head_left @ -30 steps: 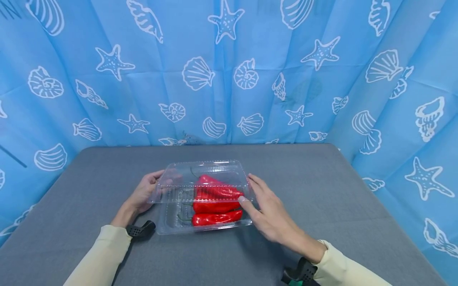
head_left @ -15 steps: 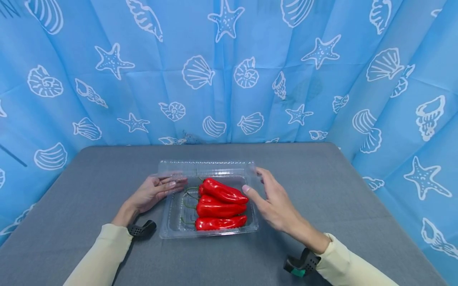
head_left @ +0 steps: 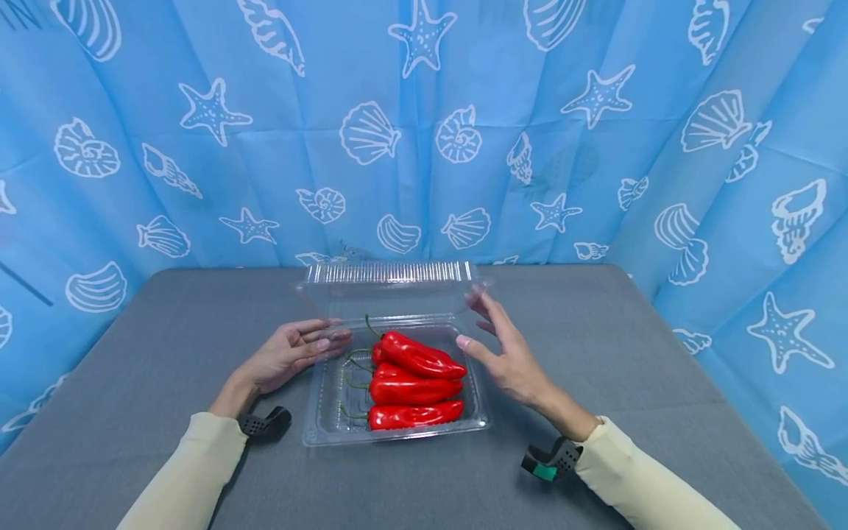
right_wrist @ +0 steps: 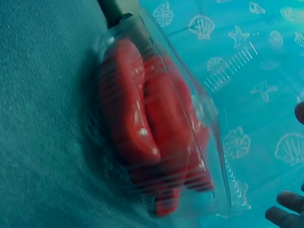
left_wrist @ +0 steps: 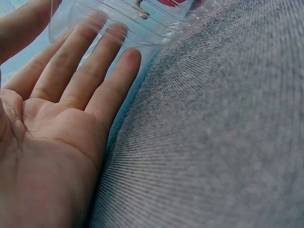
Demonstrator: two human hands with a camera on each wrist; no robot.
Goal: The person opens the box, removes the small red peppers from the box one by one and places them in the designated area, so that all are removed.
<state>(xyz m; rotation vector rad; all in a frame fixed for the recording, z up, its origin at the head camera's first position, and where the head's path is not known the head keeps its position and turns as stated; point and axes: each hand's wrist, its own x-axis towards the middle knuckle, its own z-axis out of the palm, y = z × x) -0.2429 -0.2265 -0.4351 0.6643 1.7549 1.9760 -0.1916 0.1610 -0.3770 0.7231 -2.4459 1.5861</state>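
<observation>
A clear hinged plastic container [head_left: 314, 423] sits on the table with its lid [head_left: 391, 298] raised at the far side. Several long red peppers [head_left: 414, 391] with green stems lie side by side in its base. My left hand [head_left: 278, 357] is at the container's left back corner. In the left wrist view its fingers [left_wrist: 90, 80] reach out straight, the tips overlapping the ridged plastic wall. My right hand [head_left: 513, 357] is by the right side, fingertips at the lid's right edge and thumb near the base rim. In the right wrist view only a few fingertips [right_wrist: 285, 209] show.
A grey cloth covers the table [head_left: 199, 316], whose far edge runs just behind the lid. Beyond hangs a blue curtain [head_left: 411, 184] printed with white shells and starfish. Black straps [head_left: 265, 425] circle both wrists.
The lid has swung up and back from over the peppers, uncovering them. My right fingers have moved away from me with its edge. The base has shifted slightly right and nearer.
</observation>
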